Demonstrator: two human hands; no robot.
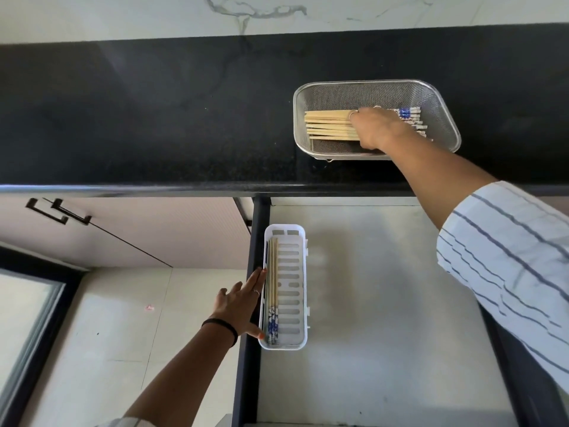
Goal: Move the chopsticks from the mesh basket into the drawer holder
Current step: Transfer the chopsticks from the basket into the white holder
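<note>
A steel mesh basket stands on the black counter at the upper right. Several wooden chopsticks with blue-and-white patterned ends lie across it. My right hand lies on top of them, fingers curled over the bundle; whether it grips any is hidden. Below, in the open drawer, a white slotted holder lies along the drawer's left side. A few chopsticks rest along its left wall. My left hand is flat against the holder's outer left wall, fingers spread, holding nothing.
The black counter has a rounded front edge above the drawer. The open drawer has a grey floor and a dark frame. Cabinet doors with black handles are at the left, and tiled floor shows below them.
</note>
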